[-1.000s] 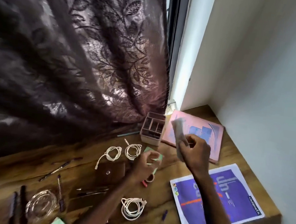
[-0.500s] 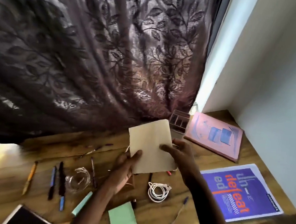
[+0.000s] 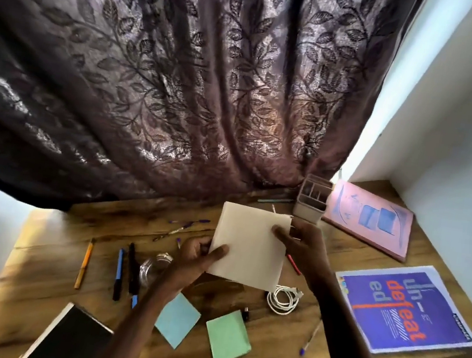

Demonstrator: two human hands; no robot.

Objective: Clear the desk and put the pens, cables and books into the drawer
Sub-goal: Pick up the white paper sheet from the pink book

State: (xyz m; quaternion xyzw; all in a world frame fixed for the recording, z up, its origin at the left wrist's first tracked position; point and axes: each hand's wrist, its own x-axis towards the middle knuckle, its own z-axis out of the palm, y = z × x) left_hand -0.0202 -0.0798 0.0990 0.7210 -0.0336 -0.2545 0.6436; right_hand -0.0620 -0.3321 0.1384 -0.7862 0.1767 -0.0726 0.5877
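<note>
The cream booklet [image 3: 250,246] is up off the counter [image 3: 49,244], its face turned to the person, held between both hands. The left hand [image 3: 197,256] pinches the lower left corner, thumb on top. The right hand [image 3: 300,247] grips the right edge, thumb laid across the face. Half a second ago it was held the same way but tilted a little more. A second ago the right hand alone had something pale raised (too blurred to name).

From the booklet:
- At 5 o'clock, a coiled white cable [image 3: 283,299] lies on the wood.
- At 6 o'clock, a blue pad [image 3: 177,320] and a green pad [image 3: 227,337] sit apart.
- At 7 o'clock, a black notebook [image 3: 72,340] shows more of itself than before.
- At 8 o'clock come a clear coil [image 3: 154,267], a black pen [image 3: 132,267], a blue pen [image 3: 118,274] and, furthest out, an orange pen [image 3: 84,264].
- At 3 o'clock lies the purple book [image 3: 406,309].
- At 1 o'clock stands a pen holder [image 3: 313,199], with the pink book [image 3: 370,219] just beside it.
- At 12 o'clock hangs the dark curtain [image 3: 181,81].
</note>
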